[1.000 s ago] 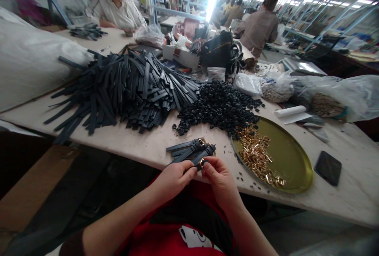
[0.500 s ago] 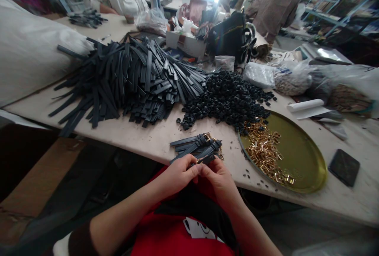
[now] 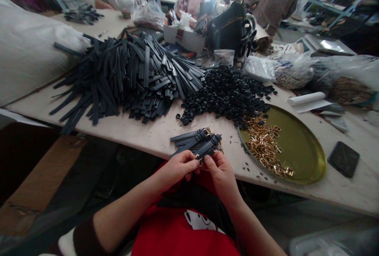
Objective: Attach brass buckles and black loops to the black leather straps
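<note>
Over the table's front edge, my left hand [image 3: 181, 165] and my right hand [image 3: 219, 166] are close together, both closed on one dark strap [image 3: 205, 155]. A small gold buckle [image 3: 197, 156] shows on the strap by my left thumb and fingertips. My right thumb and fingers pinch the strap's other side. Just beyond my hands lies a small stack of dark straps with gold buckles [image 3: 189, 140]. Behind it spread a big heap of plain dark straps [image 3: 127, 74] and a pile of small black loops [image 3: 222, 96]. Loose gold buckles [image 3: 263, 147] lie to the right.
The gold buckles rest on a round gold-green tray [image 3: 304, 149] near the front edge. A black phone-like slab [image 3: 344, 159] lies right of it. White sacking [image 3: 32, 50] bulges at left. A black bag [image 3: 226, 31] and plastic bags stand behind. Two people are across the table.
My thumbs have moved apart, and the strap with its gold buckle shows more clearly between my hands. The view has shifted slightly; the piles look the same.
</note>
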{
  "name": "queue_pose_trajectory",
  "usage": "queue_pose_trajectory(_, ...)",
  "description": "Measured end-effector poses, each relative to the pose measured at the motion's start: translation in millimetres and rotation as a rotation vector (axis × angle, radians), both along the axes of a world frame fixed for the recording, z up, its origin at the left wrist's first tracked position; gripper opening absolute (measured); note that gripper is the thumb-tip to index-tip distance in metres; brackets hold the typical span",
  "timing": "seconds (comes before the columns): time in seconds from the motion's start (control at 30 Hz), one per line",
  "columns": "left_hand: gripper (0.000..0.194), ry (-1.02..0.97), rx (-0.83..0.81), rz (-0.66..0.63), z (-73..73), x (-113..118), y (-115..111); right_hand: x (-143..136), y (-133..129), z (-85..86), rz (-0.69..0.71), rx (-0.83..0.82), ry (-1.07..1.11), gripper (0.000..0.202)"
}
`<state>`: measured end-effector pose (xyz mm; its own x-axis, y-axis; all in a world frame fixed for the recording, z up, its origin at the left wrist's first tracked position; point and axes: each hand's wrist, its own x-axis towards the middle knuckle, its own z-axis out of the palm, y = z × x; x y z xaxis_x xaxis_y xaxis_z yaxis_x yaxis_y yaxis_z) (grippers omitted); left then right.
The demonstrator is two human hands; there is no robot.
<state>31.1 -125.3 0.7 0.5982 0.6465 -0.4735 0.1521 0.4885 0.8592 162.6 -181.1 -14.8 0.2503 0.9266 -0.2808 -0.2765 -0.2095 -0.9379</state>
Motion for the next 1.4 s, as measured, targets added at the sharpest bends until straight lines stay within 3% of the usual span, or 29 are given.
queue_pose_trajectory(0.2, 0.017, -0.002, -0.030, 0.046, 3.8, 1.1, -7.5, -2.6, -7.6, 4.0, -0.038, 0.088, -0.298, 0.015)
queue_pose_trajectory(0.33, 0.019, 0.075, 0.106, 0.093, 3.5, 0.3, -15.6, -2.9, -14.1, 7.3, -0.077, 0.137, -0.490, 0.008)
queue_pose_trajectory(0.43, 0.019, 0.140, 0.276, 0.056, 9.8, -3.8, -20.6, 0.4, -14.3, 10.3, 0.005, 0.105, -0.329, 0.012)
queue_pose_trajectory(0.57, 0.026, 0.177, 0.339, -0.139, 21.0, -7.9, -14.1, 3.8, -8.7, 14.2, 0.138, 0.013, 0.043, 0.019)
queue_pose_trajectory(0.73, 0.026, 0.236, 0.396, -0.103, 15.7, 2.6, 11.3, 8.2, 2.4, 15.3, 0.145, 0.112, -0.171, 0.020)
queue_pose_trajectory(0.87, 0.034, 0.193, 0.429, -0.205, 8.2, 13.8, 25.8, 50.9, 23.0, 17.1, 0.334, 0.093, -0.216, 0.035)
queue_pose_trajectory(0.93, 0.030, 0.214, 0.432, -0.234, 5.1, 18.0, 32.1, 91.4, 41.3, 14.8, 0.203, 0.072, -0.407, 0.036)
queue_pose_trajectory(1.03, 0.028, 0.251, 0.415, -0.171, 1.1, 23.9, 41.2, 155.8, 72.4, 4.2, -0.149, -0.056, -1.093, 0.019)
queue_pose_trajectory(1.13, 0.029, 0.247, 0.400, -0.157, -0.1, 29.4, 46.5, 196.2, 94.9, -10.6, -0.163, -0.123, -1.203, 0.005)
queue_pose_trajectory(1.2, 0.028, 0.251, 0.401, -0.176, 1.7, 32.1, 47.2, 204.8, 100.3, -17.0, -0.143, -0.126, -1.191, 0.009)
queue_pose_trajectory(1.3, 0.027, 0.273, 0.442, -0.186, 8.8, 35.7, 45.7, 196.0, 93.0, -14.0, -0.150, -0.112, -1.179, 0.010)
queue_pose_trajectory(1.4, 0.026, 0.266, 0.526, -0.142, 18.4, 41.7, 41.4, 164.4, 72.1, 2.2, -0.085, -0.058, -0.855, 0.014)
